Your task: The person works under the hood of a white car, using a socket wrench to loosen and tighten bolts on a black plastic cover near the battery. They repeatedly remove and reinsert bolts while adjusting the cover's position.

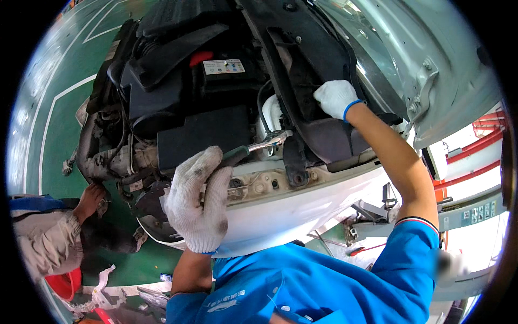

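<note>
My left hand (197,197) in a soiled white knit glove is closed round the dark handle of a ratchet wrench (259,146). The wrench's metal head sits beside a white reservoir (271,113) and a black bracket in the engine bay. My right hand (335,98), also gloved, has its fingers closed at the long black plastic panel (318,62) along the bay's edge; what they hold is hidden. A black battery (226,78) with a red terminal cover and a black box (199,137) lie left of the reservoir.
The raised hood (426,65) is at the right, above a white fender (302,208). At lower left another person's hand (91,200) touches the car's front, near a red bin (65,283) on the green floor (56,167). A lift arm (461,216) stands at right.
</note>
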Demonstrator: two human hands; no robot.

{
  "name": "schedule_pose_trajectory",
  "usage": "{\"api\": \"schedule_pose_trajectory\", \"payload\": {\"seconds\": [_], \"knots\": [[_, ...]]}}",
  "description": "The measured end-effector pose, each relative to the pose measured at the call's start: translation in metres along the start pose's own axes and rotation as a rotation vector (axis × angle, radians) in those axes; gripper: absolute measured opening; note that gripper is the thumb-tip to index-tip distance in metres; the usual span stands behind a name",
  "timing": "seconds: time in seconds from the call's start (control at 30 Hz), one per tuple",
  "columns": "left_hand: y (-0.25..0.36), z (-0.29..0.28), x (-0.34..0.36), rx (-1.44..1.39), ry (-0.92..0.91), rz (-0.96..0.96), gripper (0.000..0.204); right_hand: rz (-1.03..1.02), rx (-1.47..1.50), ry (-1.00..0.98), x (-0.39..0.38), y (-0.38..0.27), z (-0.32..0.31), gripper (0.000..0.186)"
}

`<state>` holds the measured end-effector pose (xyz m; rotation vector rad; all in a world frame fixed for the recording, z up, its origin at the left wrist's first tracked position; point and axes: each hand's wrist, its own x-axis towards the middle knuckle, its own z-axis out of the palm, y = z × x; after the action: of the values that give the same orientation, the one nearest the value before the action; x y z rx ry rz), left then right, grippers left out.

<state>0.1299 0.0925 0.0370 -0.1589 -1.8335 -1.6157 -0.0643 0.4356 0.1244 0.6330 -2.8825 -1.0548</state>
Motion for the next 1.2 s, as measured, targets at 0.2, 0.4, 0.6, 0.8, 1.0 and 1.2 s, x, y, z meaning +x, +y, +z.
{"api": "schedule_pose_trajectory", "payload": {"seconds": [0.2, 0.4, 0.6, 0.8, 1.0, 1.2], "knots": [[0.012, -0.002, 0.007, 0.005, -0.075, -0.128, 0.025, 0.334, 0.7, 0.096, -0.032, 0.05, -0.025, 0.037], [0.032, 0.019, 0.011, -0.251, -0.029, -0.268, 0.021, 0.214, 1.66, 0.056, -0.092, -0.025, -0.084, 0.056], [0.056, 0.085, -0.001, -0.047, -0.504, 0.426, 0.018, -0.004, 2.207, 0.199, -0.146, -0.108, -0.075, 0.045], [0.036, 0.157, 0.077, 0.344, -0.704, 0.677, 0.018, 0.156, 3.023, 0.274, -0.186, -0.07, 0.006, 0.052], [-0.013, 0.27, 0.114, 0.693, -1.216, 0.819, 0.026, 0.133, 2.636, 0.399, -0.211, -0.068, 0.02, 0.057], [0.001, 0.304, 0.132, 0.843, -1.592, 0.865, 0.044, -0.12, 2.849, 0.493, -0.209, -0.074, 0.041, 0.056]]}}
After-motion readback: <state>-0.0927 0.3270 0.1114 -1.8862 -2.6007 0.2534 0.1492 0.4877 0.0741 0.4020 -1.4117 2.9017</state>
